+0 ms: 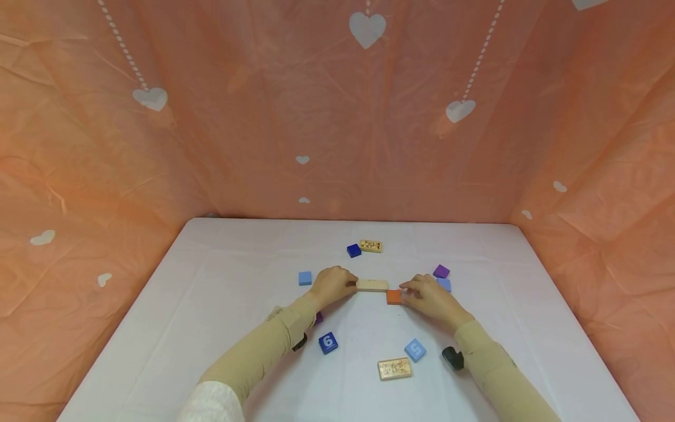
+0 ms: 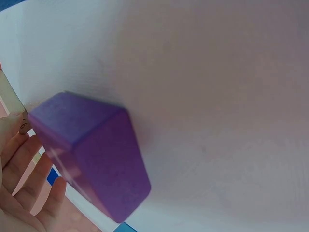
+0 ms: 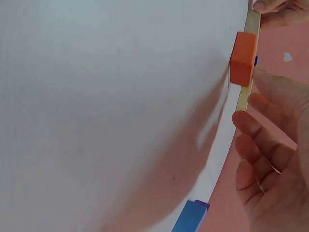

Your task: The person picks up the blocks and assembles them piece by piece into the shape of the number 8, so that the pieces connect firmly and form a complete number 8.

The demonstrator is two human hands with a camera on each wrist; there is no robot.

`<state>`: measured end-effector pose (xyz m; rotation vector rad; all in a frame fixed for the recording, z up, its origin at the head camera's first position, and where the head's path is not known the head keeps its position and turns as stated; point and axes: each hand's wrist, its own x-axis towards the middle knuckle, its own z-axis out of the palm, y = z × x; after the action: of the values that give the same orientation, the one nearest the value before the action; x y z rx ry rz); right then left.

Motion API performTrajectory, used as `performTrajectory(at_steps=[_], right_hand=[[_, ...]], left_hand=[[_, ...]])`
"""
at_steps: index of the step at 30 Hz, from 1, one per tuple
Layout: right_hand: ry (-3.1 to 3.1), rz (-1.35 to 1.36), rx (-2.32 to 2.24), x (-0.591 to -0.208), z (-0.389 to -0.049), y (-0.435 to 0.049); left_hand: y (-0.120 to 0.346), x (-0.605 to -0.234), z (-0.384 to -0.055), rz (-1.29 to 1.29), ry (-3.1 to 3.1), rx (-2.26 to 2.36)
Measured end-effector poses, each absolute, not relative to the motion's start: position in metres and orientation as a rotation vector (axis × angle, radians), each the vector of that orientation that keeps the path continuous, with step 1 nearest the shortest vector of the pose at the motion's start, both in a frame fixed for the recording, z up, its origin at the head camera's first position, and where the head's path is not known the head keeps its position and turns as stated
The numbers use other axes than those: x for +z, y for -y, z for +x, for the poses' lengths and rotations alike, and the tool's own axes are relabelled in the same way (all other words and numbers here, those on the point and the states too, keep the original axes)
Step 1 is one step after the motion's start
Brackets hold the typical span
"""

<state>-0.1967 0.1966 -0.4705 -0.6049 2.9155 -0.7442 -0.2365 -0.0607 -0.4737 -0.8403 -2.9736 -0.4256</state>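
My left hand (image 1: 333, 286) pinches the left end of a plain-faced wooden block (image 1: 371, 285) lying lengthwise on the table. In the left wrist view, its fingertips meet the end of this block (image 2: 9, 94), which bears a small dark marking. An orange block (image 1: 394, 297) lies just in front of the wooden block's right end. Beside the orange block is my right hand (image 1: 429, 296), fingers spread and loosely bent. In the right wrist view, the thumb tip overlaps the edge of the orange block (image 3: 243, 58), with the other fingers apart from it.
A purple block (image 2: 91, 154) lies under the left wrist. Nearer are a dark blue block (image 1: 328, 343), a light blue block (image 1: 415, 350) and a printed wooden block (image 1: 394, 369). Another printed block (image 1: 371, 246) and a blue block (image 1: 354, 251) lie behind. A purple block (image 1: 441, 271) lies right.
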Motion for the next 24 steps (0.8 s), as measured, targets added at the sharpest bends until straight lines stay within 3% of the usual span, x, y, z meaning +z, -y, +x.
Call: performTrajectory(at_steps=[24], right_hand=[[-3.102, -0.486, -0.69, -0.462, -0.204, -0.251]], left_hand=[[0.062, -0.475, -0.237, -0.831, 2.978, -0.453]])
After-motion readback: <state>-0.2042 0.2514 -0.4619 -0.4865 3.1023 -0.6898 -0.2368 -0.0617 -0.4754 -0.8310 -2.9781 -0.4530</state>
